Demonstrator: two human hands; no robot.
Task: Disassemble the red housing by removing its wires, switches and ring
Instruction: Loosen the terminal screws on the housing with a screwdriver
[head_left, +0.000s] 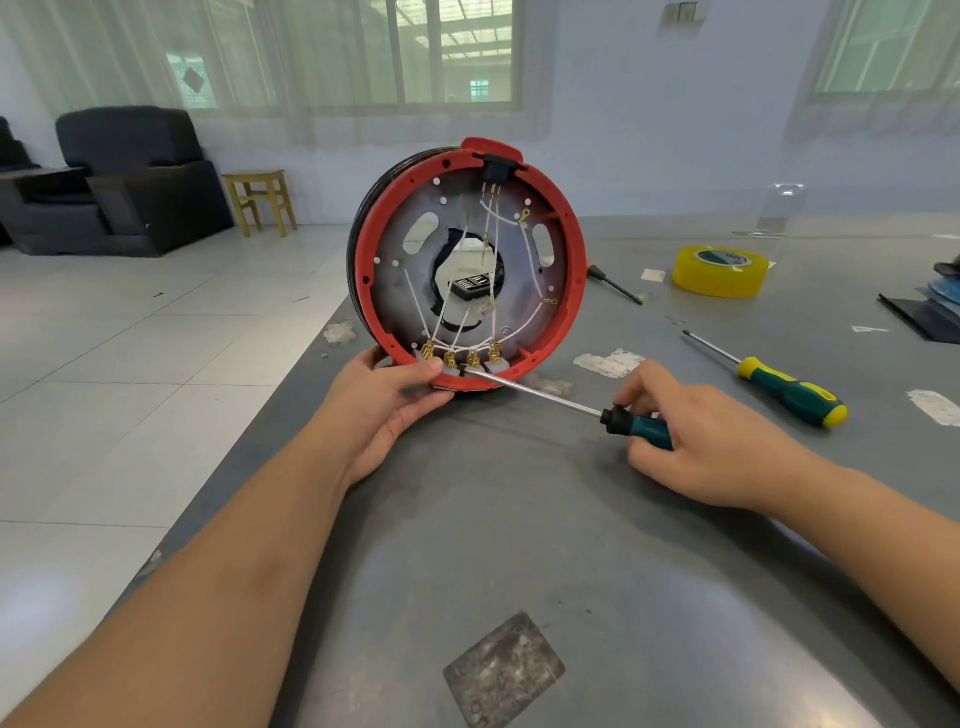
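Note:
The round red housing (569, 291) stands on its edge on the grey table (519, 545), open side toward me. Inside it, white wires (527, 254) run from a black switch (496, 169) at the top to a row of brass terminals (460, 356) on switches along the bottom rim. My left hand (387, 410) grips the housing's lower left rim, thumb on the rim's edge. My right hand (696, 436) holds a green-handled screwdriver (639, 423); its shaft tip touches the bottom switches near the terminals.
A second green and yellow screwdriver (789, 392) lies right of the housing. A yellow tape roll (719, 270) and a thin black tool (615, 283) sit further back. The table's left edge runs diagonally by my left arm. A dark armchair (130, 176) and wooden stool (262, 200) stand on the floor.

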